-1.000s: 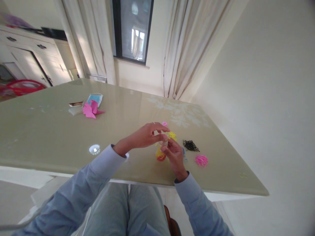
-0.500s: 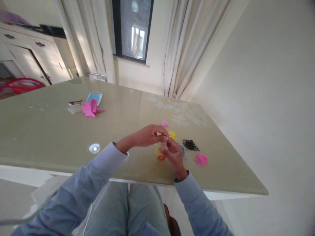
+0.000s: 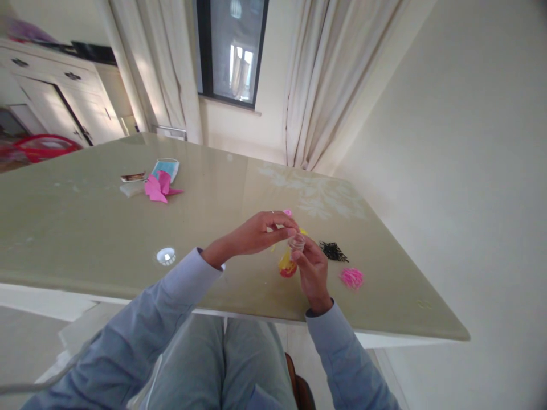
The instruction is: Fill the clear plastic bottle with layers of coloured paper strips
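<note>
While the right hand (image 3: 313,272) holds a jar (image 3: 288,263), left hand (image 3: 261,232) arched at its mouth, left grip unclear

Head view, one: worn on the person's head, above the counter's (image 3: 85,228) near edge, facing forward and steeply down. Lap (image 3: 192,364): nearest. Left hand (image 3: 261,232) and right hand (image 3: 313,270): close, about mid-view. Window (image 3: 235,57): far. Left limit: seemingly a cabinet (image 3: 47,94), blurred. Right limit: wall (image 3: 448,142).
</note>
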The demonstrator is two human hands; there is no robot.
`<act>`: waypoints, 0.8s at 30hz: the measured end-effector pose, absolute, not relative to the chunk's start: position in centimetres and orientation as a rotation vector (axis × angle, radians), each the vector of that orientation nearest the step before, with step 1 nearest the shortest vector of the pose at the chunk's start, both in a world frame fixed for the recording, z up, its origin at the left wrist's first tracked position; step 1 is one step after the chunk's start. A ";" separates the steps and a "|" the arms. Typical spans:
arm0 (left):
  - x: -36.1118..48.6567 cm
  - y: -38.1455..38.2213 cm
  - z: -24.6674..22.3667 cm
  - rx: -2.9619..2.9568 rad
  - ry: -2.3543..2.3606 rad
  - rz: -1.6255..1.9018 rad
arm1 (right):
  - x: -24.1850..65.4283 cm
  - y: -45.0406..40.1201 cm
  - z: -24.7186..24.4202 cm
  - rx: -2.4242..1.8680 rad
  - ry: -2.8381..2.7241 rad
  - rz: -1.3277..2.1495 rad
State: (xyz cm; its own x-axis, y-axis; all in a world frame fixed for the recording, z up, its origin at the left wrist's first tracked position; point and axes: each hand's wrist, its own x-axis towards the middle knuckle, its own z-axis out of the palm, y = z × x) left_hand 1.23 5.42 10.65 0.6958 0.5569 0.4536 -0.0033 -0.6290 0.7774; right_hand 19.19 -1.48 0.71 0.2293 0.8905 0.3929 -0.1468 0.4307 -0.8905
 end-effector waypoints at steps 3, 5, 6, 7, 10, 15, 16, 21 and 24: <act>1.2 6.1 9.6 2.106 0.594 0.963 | 19.7 -1.7 0.6 -0.871 -1.015 0.825; 1.2 6.7 8.4 2.183 0.774 0.898 | 20.1 -1.9 0.6 -0.886 -0.982 0.819; 1.3 7.0 7.6 2.253 0.855 0.814 | 20.2 -2.0 0.5 -0.889 -0.979 0.819; 1.4 7.2 6.8 2.335 0.916 0.689 | 20.2 -2.1 0.5 -0.889 -0.983 0.819; 1.9 7.6 4.6 2.560 0.998 0.353 | 20.3 -2.2 0.6 -0.881 -1.018 0.821; 2.6 7.6 2.6 2.614 1.027 0.178 | 20.0 -2.4 0.6 -0.901 -1.053 0.813; 2.7 7.7 2.4 2.610 1.030 0.192 | 20.0 -2.4 0.6 -0.906 -1.052 0.809; 2.8 8.0 1.7 2.573 1.087 0.293 | 19.9 -2.4 0.7 -0.910 -1.036 0.802; 2.9 8.0 1.4 2.527 1.107 0.384 | 19.9 -2.4 0.8 -0.920 -1.039 0.804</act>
State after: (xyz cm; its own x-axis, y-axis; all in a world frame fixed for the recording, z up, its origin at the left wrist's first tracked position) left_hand 2.90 8.02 1.43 0.6574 0.7463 0.1040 0.6502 -0.6316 0.4223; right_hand 19.86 -2.41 0.79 0.3072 0.8847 0.3506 -0.1173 0.4008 -0.9086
